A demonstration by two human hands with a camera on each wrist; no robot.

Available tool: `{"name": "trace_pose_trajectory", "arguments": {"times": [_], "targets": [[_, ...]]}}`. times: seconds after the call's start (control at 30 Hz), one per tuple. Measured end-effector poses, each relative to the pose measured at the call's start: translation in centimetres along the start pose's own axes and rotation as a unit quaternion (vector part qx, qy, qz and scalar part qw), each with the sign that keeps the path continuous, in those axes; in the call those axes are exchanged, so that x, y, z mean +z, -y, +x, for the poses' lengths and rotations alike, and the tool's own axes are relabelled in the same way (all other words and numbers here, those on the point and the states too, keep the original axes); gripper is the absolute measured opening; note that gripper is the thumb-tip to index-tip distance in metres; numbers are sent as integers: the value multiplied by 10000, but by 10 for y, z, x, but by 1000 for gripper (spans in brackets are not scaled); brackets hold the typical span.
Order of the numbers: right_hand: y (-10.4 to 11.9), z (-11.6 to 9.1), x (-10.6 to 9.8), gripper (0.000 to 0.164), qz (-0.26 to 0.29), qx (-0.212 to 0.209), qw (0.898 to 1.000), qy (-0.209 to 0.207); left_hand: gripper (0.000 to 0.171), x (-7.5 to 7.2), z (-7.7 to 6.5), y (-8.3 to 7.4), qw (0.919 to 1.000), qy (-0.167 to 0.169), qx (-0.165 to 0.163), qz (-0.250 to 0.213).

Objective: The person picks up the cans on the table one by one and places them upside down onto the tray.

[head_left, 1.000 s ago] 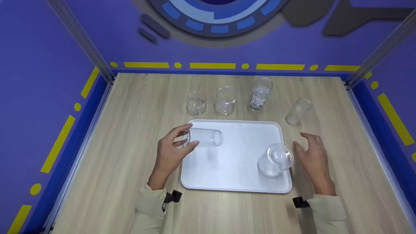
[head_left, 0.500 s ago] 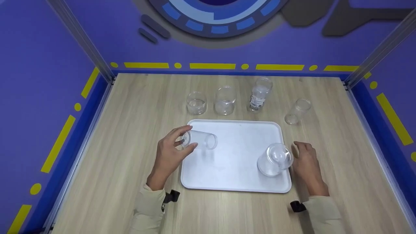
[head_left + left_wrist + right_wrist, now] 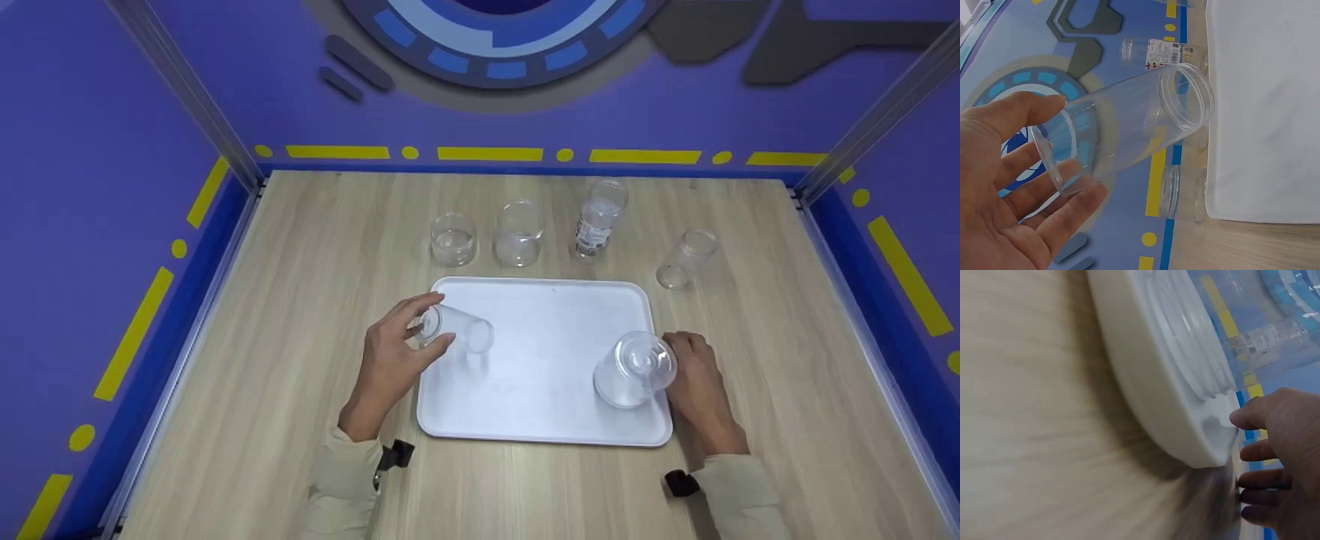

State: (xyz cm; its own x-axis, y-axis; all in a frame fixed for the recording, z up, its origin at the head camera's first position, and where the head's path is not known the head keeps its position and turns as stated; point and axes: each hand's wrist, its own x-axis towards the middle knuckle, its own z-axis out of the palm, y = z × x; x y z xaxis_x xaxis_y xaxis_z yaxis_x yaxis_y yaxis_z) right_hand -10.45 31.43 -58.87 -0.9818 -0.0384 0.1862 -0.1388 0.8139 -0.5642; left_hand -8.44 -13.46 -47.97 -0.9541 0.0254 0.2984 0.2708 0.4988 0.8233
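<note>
Fingers [image 3: 1075, 216] of the left hand [image 3: 386, 356] curve round a tilted jar [image 3: 1123, 121].

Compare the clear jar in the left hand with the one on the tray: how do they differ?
The held jar is tilted in the left hand; the tray jar stands mouth-down on the white tray. The held jar looks narrower; the tray jar, wider. Both are clear, with threaded mouths.
</note>
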Motion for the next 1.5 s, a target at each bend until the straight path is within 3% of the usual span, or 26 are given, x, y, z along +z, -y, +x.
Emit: {"name": "trace_pose_trajectory", "arguments": {"times": [0.37,0.67,0.9,1.5], "targets": [[2,1,4,38,-60,629,9970,438,52,0,1,0,9985,187,153,482],[0,2,7,35,-560,134,9978,337,51,-1,5,-2,9953,459,292,806],[-2,3,5,31,-631,-199,9975,251,49,1,8,-4,9927,716,279,927],[-4,2,5,33,-768,-344,9962,233,48,5,12,-6,9886,938,426,1101]]}}
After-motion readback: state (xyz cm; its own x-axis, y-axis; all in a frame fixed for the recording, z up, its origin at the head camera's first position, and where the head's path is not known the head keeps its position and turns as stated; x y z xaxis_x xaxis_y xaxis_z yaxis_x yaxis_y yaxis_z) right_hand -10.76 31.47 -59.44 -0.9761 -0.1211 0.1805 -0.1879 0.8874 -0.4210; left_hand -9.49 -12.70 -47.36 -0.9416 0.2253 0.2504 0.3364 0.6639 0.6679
